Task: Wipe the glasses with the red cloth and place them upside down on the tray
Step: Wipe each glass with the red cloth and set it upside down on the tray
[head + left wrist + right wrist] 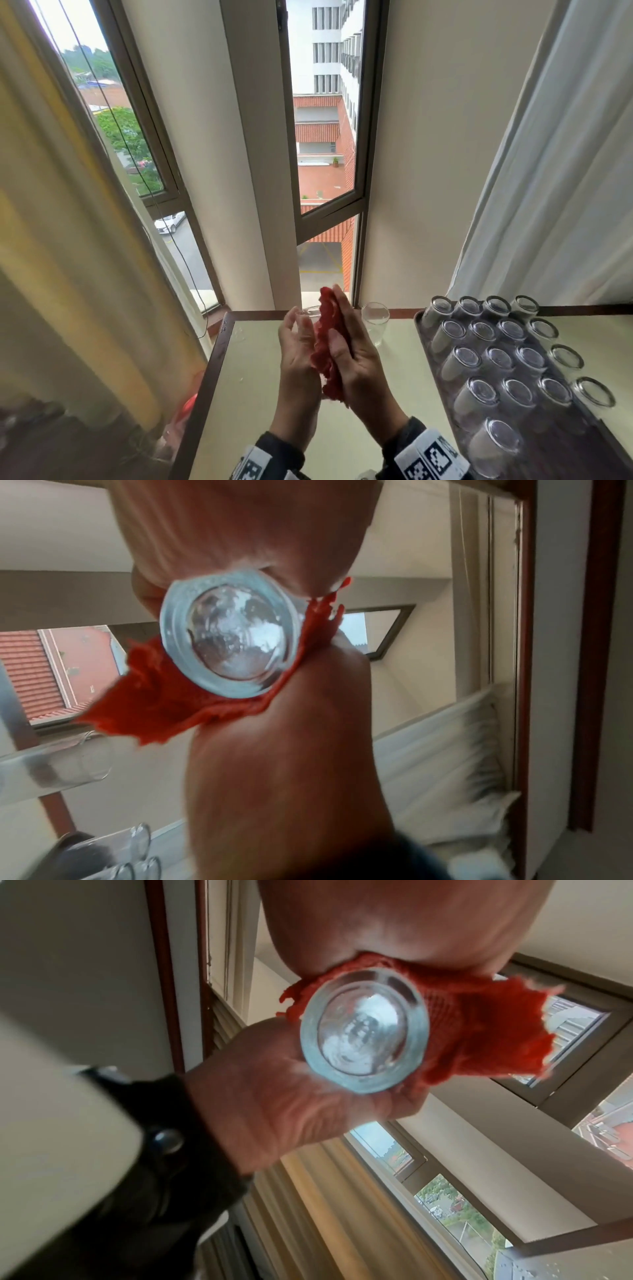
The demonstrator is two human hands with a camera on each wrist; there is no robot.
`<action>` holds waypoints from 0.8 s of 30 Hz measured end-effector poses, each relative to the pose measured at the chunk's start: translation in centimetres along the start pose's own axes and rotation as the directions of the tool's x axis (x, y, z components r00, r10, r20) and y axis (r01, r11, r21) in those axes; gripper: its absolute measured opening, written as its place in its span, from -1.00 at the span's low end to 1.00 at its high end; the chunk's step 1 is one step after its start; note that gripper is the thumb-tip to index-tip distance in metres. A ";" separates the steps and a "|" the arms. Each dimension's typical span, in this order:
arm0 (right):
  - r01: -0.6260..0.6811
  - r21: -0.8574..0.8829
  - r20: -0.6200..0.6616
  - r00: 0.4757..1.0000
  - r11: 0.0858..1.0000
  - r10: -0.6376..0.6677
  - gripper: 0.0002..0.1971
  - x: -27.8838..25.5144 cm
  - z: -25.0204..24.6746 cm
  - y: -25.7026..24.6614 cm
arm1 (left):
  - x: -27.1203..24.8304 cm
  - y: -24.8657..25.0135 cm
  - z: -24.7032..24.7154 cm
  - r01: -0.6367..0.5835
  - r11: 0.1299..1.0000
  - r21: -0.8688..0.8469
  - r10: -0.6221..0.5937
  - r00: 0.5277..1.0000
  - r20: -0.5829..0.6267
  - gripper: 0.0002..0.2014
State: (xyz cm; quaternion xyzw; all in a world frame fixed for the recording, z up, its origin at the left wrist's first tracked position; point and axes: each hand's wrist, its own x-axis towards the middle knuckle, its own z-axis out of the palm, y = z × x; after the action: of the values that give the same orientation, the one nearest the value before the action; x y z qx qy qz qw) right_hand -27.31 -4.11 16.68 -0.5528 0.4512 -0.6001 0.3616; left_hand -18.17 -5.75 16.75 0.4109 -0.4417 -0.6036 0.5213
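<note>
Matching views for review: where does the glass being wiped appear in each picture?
Head: glass at centre, mostly hidden between both hands.
Left wrist: centre, base toward the camera.
Right wrist: upper centre, base toward the camera.
Shared landmark: the red cloth pressed against it.

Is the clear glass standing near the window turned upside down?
No, the clear drinking glass stands upright on the pale table, open rim up.

Cream table (260, 394) bears tray (418, 320), upright glass (375, 322).
</note>
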 end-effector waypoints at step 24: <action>0.030 -0.185 0.030 0.999 0.982 -0.025 -0.39 -1.9 1.2 -1.2 | -1.6 1.5 -0.9 -0.062 0.998 0.007 0.062 0.998 -0.008 -0.50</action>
State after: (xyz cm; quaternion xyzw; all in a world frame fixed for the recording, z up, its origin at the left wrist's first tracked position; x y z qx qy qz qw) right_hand -25.83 -2.08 17.19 -0.5983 0.4923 -0.5529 0.3065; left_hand -16.77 -4.33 18.00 0.4011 -0.4543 -0.5839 0.5402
